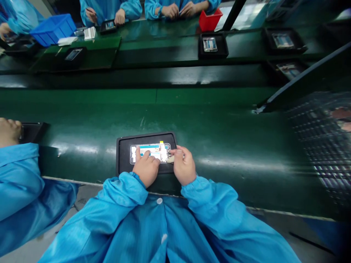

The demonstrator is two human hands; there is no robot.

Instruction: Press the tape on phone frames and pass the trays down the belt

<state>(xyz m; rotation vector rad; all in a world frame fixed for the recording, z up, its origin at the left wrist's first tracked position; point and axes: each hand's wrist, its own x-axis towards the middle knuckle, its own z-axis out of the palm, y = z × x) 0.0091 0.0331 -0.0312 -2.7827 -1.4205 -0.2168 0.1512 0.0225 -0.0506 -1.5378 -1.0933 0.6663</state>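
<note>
An opened phone body (150, 148), its inner parts bare and a small yellow tab (161, 142) at its upper edge, lies in a shallow black tray (124, 141) on the green bench. My left hand (146, 168) rests on the phone with fingers stretched out over its left and middle part. At the phone's right end, my right hand (185, 166) pinches a small pale, pointed tool (171, 159). The tool's tip meets the phone's lower right area, though its exact kind is unclear.
Left of me, a co-worker's hand (9, 132) is at another black tray (34, 131). Across the bench are co-workers, a blue bin (53, 30), a red bin (210, 19) and several trays with phones. A metal bar (307, 78) and a blurred rack (326, 146) stand on the right.
</note>
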